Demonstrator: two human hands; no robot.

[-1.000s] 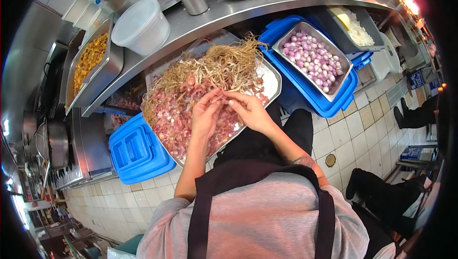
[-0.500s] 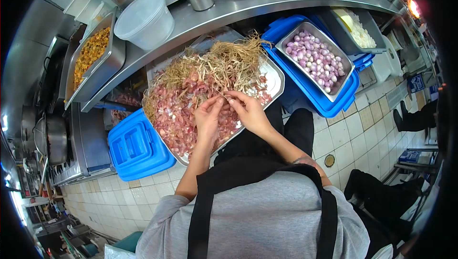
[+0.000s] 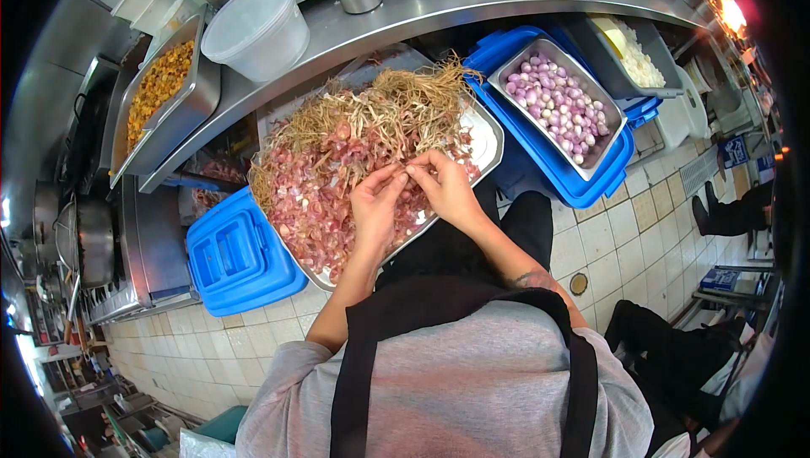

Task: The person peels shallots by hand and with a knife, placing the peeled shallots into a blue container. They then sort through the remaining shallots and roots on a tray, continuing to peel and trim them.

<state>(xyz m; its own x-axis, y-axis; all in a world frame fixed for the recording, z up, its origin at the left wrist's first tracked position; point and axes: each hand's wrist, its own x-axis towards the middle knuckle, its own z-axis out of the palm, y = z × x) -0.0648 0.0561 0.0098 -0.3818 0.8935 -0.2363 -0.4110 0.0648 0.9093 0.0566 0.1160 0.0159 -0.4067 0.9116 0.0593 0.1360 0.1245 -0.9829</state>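
Note:
Both hands meet over a metal tray point(image 3: 484, 150) heaped with papery pink shallot skins point(image 3: 312, 222) and dry, straw-coloured stems point(image 3: 392, 91). My left hand point(image 3: 377, 200) is closed in a pinch, thumb against fingers. Right beside it, my right hand point(image 3: 447, 192) pinches too, and the fingertips of both nearly touch. What they hold is small and hidden by the fingers. To the right, peeled purple-white shallots point(image 3: 557, 103) fill a steel pan point(image 3: 613, 133) resting on a blue lid point(image 3: 582, 192).
A steel counter edge point(image 3: 337, 40) curves across behind the tray, bearing a lidded plastic tub point(image 3: 257, 36). Another blue lid point(image 3: 240, 255) lies left. A grey bin point(image 3: 666, 82) with white chopped pieces stands far right; a person's legs point(image 3: 734, 209) show beyond. Fire point(image 3: 730, 15) burns upper right.
My two hands have shifted slightly right and up, staying together in a pinch. The view has tilted a little. Flames at the upper right look larger.

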